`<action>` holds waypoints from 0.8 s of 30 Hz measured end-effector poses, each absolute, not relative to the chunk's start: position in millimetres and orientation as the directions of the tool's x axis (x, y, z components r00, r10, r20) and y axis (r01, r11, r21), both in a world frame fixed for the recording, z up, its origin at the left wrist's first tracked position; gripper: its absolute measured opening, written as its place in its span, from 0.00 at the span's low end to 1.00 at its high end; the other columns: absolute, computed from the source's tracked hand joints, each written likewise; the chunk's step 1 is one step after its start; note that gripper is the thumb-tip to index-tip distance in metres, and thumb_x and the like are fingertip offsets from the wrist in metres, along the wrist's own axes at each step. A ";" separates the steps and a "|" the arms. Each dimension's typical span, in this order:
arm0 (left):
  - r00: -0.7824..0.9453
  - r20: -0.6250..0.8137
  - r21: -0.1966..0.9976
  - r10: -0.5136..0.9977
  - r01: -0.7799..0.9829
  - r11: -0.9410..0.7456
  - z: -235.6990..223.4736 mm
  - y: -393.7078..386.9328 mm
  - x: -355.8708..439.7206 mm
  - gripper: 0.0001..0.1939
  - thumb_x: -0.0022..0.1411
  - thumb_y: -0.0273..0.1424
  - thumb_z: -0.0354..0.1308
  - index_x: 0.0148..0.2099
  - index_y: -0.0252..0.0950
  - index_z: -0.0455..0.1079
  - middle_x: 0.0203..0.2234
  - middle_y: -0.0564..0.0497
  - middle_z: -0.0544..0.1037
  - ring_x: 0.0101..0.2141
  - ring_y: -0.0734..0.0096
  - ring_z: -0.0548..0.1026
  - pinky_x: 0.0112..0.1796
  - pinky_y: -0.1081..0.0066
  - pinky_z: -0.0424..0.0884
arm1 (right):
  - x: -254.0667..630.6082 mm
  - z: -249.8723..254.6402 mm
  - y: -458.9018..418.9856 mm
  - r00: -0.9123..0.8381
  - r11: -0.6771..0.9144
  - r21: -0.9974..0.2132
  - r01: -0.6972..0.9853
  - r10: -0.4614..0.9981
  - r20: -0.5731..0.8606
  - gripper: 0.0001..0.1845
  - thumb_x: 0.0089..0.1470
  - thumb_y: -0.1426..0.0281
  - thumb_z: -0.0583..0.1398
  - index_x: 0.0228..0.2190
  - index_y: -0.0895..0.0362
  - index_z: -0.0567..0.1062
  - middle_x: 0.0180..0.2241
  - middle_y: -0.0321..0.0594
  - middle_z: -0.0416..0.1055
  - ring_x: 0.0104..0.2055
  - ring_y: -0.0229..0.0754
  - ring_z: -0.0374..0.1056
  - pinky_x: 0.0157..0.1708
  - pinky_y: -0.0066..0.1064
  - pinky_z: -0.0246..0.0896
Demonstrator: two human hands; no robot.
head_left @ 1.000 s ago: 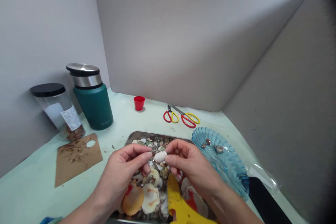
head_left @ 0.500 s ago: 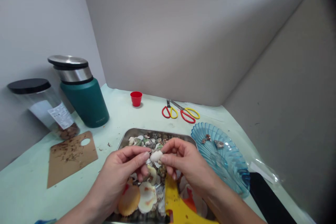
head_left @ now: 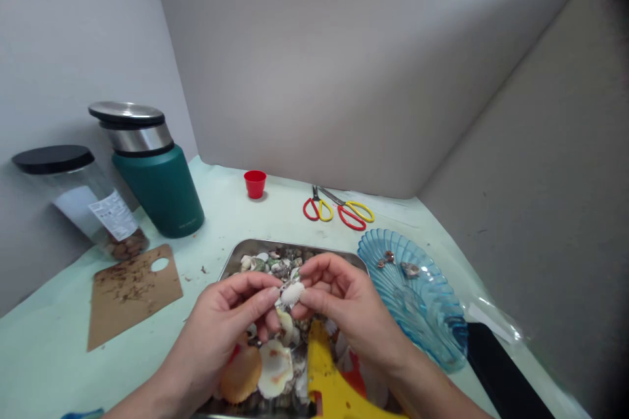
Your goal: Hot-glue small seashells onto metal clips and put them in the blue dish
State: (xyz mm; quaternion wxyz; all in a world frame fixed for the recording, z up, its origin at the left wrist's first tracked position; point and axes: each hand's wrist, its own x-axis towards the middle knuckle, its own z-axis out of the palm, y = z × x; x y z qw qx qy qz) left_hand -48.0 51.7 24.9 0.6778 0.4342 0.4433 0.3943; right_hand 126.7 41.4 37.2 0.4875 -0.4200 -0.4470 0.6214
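A small white ribbed seashell [head_left: 293,292] is held between my two hands, above a metal tray [head_left: 239,250] full of shells. My left hand [head_left: 236,314] pinches the shell's left end with thumb and forefinger. At its right edge, my right hand [head_left: 344,301] has the thumb against the shell, with the forefinger arched above. Beneath the hands lie an orange scallop shell [head_left: 242,374] and a cream scallop shell [head_left: 275,370]. A yellow glue gun [head_left: 331,383] rests over the tray's near side, its nozzle end close under my right hand.
To the right is a blue shell-shaped glass dish [head_left: 417,314] with a few small pieces. Two pairs of scissors [head_left: 354,213] and a red cup [head_left: 255,184] stand behind. At left are a green bottle [head_left: 160,193], a lidded jar [head_left: 93,209] and stained cardboard [head_left: 132,294].
My right forefinger has lifted slightly off the shell's top, so more of the shell's ribbed face shows. My left hand has barely moved.
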 end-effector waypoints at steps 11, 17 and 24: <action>0.242 -0.046 0.999 0.969 -0.017 0.051 30.3 45.4 -48.2 0.07 0.53 0.37 0.62 0.32 0.39 0.77 0.20 0.51 0.76 0.22 0.72 0.73 0.23 0.77 0.68 | 126.4 39.3 36.7 -0.208 -0.090 -0.952 -0.292 0.978 -0.029 0.07 0.46 0.72 0.66 0.31 0.56 0.74 0.27 0.33 0.76 0.28 0.36 0.74 0.34 0.27 0.70; 0.203 0.218 0.964 0.954 0.107 -0.243 30.8 39.8 -51.1 0.05 0.56 0.32 0.59 0.32 0.42 0.77 0.32 0.49 0.78 0.21 0.71 0.74 0.25 0.73 0.72 | 128.6 35.7 36.0 -0.234 -0.012 -0.961 -0.276 0.971 0.055 0.10 0.48 0.76 0.65 0.35 0.54 0.75 0.30 0.32 0.75 0.33 0.34 0.73 0.37 0.26 0.68; 0.217 0.462 0.806 0.860 0.301 -0.509 28.5 37.7 -56.2 0.08 0.56 0.27 0.58 0.33 0.45 0.77 0.33 0.49 0.80 0.37 0.62 0.77 0.37 0.71 0.73 | 129.5 37.9 36.0 -0.259 0.008 -0.975 -0.222 0.964 0.067 0.10 0.46 0.75 0.67 0.34 0.53 0.76 0.31 0.32 0.73 0.32 0.31 0.69 0.35 0.22 0.65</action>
